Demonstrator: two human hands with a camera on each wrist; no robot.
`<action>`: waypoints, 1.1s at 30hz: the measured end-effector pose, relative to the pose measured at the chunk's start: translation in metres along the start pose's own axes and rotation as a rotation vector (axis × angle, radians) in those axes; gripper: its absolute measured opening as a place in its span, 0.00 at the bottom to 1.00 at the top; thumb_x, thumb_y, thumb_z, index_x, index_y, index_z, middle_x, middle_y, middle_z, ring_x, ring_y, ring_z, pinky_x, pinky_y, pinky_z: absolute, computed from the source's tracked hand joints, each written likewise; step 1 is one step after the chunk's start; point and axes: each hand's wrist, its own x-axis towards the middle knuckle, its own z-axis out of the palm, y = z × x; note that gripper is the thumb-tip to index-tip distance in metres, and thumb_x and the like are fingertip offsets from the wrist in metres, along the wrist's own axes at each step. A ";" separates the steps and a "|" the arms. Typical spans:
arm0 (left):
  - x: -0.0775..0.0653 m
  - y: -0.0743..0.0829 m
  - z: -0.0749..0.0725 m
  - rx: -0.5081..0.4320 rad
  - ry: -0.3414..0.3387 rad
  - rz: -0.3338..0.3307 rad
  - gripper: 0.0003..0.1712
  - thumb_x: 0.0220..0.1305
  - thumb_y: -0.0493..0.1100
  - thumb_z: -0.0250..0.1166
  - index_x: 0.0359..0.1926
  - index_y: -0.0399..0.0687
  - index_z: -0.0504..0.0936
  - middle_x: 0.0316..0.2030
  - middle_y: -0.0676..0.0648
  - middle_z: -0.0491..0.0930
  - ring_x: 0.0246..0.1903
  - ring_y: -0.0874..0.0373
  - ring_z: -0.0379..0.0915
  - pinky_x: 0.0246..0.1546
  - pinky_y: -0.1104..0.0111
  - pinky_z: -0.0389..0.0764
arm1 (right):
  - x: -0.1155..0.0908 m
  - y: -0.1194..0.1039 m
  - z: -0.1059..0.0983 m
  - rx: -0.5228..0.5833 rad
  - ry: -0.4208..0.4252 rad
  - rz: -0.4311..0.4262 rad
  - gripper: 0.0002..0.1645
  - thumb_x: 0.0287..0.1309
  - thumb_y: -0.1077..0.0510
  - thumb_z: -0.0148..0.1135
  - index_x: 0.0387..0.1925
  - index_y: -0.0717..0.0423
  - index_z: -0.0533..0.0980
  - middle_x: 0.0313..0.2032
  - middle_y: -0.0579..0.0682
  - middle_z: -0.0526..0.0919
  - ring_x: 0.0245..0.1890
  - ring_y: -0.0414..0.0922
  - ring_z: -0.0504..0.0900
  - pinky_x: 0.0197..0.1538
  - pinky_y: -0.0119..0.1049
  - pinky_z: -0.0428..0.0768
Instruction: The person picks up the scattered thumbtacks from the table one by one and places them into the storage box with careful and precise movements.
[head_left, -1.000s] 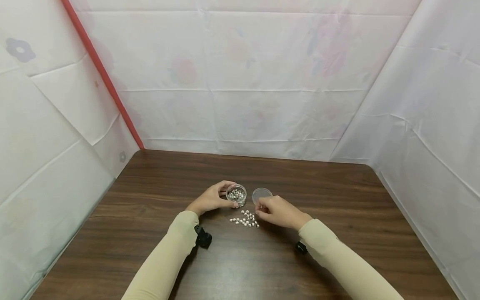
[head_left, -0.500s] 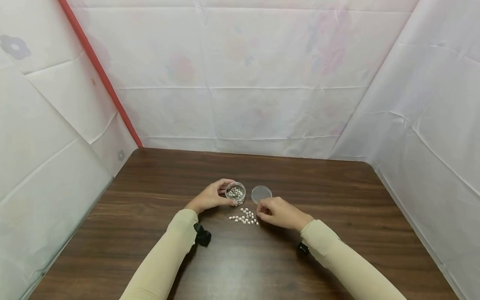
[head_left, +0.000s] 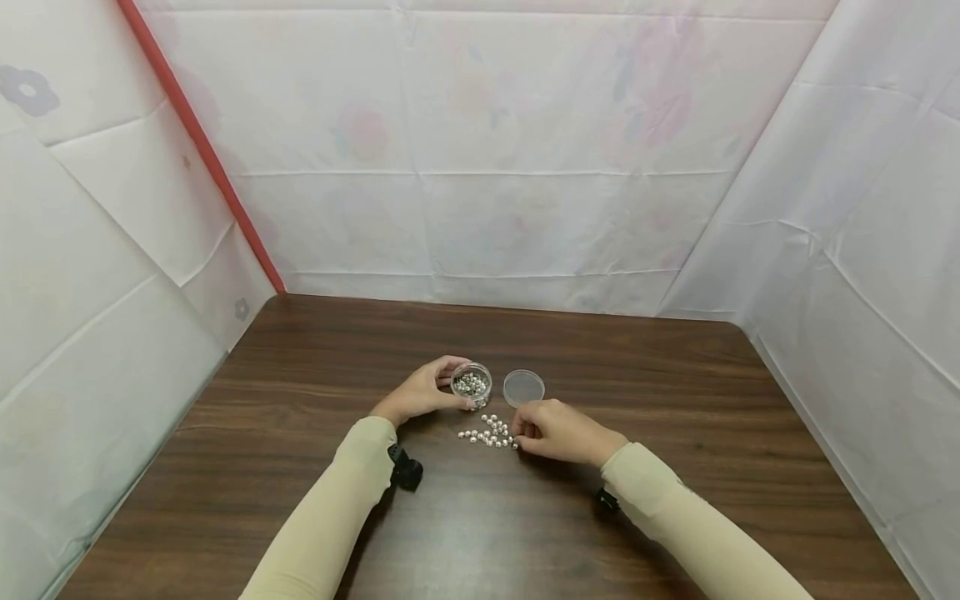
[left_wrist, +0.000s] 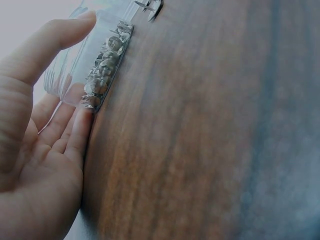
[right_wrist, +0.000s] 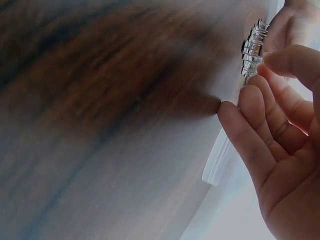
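A clear round jar point(head_left: 480, 393) of silver thumbtacks point(head_left: 471, 385) stands on the table. My left hand point(head_left: 422, 392) grips it, with the thumb point(left_wrist: 75, 30) on the near side and the fingers point(left_wrist: 60, 120) round the other. Loose thumbtacks point(head_left: 491, 433) lie just in front of the jar, several of them pin up in the right wrist view. My right hand point(head_left: 561, 430) is at the right edge of these tacks, thumb and index fingertips close together beside one. Whether they pinch a tack cannot be made out.
A clear round lid point(head_left: 523, 388) lies flat to the right of the jar, just beyond my right hand. The brown wooden table point(head_left: 637, 358) extends around both hands. White patterned sheets point(head_left: 480, 150) stand behind and at both sides.
My right hand has moved slightly toward me, away from the lid, and its fingertips are now lower at the loose thumbtacks. My left hand stays on the jar.
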 end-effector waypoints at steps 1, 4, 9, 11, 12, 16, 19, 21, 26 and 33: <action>0.002 -0.005 0.001 0.002 0.011 0.000 0.41 0.43 0.49 0.76 0.61 0.57 0.69 0.56 0.46 0.72 0.56 0.53 0.66 0.59 0.50 0.68 | 0.000 0.000 0.000 -0.004 -0.005 -0.002 0.02 0.56 0.56 0.62 0.30 0.47 0.75 0.26 0.37 0.74 0.26 0.31 0.72 0.28 0.26 0.77; 0.004 -0.011 0.001 0.005 0.027 -0.008 0.41 0.41 0.52 0.77 0.59 0.61 0.70 0.54 0.49 0.73 0.55 0.56 0.66 0.58 0.51 0.69 | -0.001 -0.002 0.001 -0.014 -0.022 -0.002 0.03 0.56 0.55 0.63 0.31 0.45 0.76 0.26 0.37 0.74 0.26 0.31 0.72 0.28 0.26 0.76; 0.004 -0.012 0.002 0.004 0.037 -0.008 0.40 0.40 0.52 0.77 0.58 0.64 0.71 0.53 0.52 0.74 0.55 0.58 0.66 0.58 0.52 0.70 | -0.002 -0.003 0.002 -0.052 -0.034 0.002 0.03 0.56 0.53 0.64 0.30 0.43 0.76 0.26 0.38 0.75 0.25 0.32 0.72 0.27 0.26 0.75; 0.004 -0.012 0.002 0.008 0.036 -0.005 0.40 0.41 0.51 0.77 0.58 0.63 0.71 0.54 0.52 0.73 0.55 0.57 0.66 0.58 0.52 0.69 | -0.002 -0.004 0.003 -0.069 -0.028 0.001 0.04 0.55 0.53 0.64 0.29 0.43 0.76 0.26 0.38 0.75 0.25 0.32 0.72 0.27 0.26 0.75; 0.004 -0.012 0.002 0.010 0.035 -0.008 0.40 0.41 0.51 0.77 0.58 0.63 0.71 0.54 0.52 0.73 0.55 0.57 0.66 0.58 0.52 0.69 | -0.002 -0.004 0.003 -0.077 -0.026 0.001 0.04 0.55 0.53 0.64 0.29 0.43 0.76 0.26 0.39 0.75 0.25 0.31 0.71 0.27 0.26 0.74; 0.004 -0.011 0.001 0.011 0.029 -0.008 0.41 0.41 0.51 0.77 0.59 0.61 0.70 0.55 0.49 0.73 0.56 0.55 0.66 0.59 0.50 0.68 | -0.003 -0.006 0.004 -0.112 -0.025 0.003 0.04 0.55 0.55 0.64 0.28 0.42 0.76 0.26 0.39 0.74 0.25 0.31 0.70 0.27 0.26 0.74; 0.002 -0.005 0.000 -0.001 0.013 -0.004 0.42 0.43 0.48 0.76 0.61 0.55 0.69 0.56 0.45 0.72 0.57 0.52 0.65 0.59 0.49 0.67 | -0.003 -0.006 0.005 -0.132 -0.024 0.005 0.05 0.55 0.55 0.64 0.27 0.42 0.75 0.26 0.39 0.74 0.25 0.30 0.69 0.26 0.26 0.73; -0.001 0.002 -0.001 -0.008 -0.004 0.001 0.42 0.45 0.46 0.76 0.62 0.51 0.68 0.57 0.42 0.71 0.57 0.50 0.65 0.59 0.48 0.67 | -0.003 -0.007 0.005 -0.137 -0.023 0.003 0.05 0.55 0.54 0.64 0.27 0.41 0.75 0.26 0.39 0.74 0.25 0.30 0.69 0.26 0.26 0.73; -0.009 0.020 -0.002 0.009 -0.032 -0.008 0.41 0.47 0.45 0.74 0.63 0.48 0.68 0.58 0.40 0.70 0.58 0.49 0.64 0.59 0.50 0.68 | -0.002 -0.008 0.004 -0.125 -0.023 -0.003 0.06 0.55 0.55 0.63 0.26 0.41 0.74 0.25 0.39 0.74 0.24 0.30 0.70 0.26 0.26 0.73; -0.012 0.024 -0.003 0.008 -0.030 0.007 0.40 0.48 0.44 0.74 0.63 0.46 0.67 0.58 0.39 0.70 0.58 0.48 0.64 0.59 0.50 0.68 | -0.002 -0.006 0.002 -0.078 -0.021 -0.015 0.07 0.56 0.56 0.63 0.26 0.43 0.74 0.25 0.37 0.74 0.24 0.30 0.70 0.26 0.26 0.74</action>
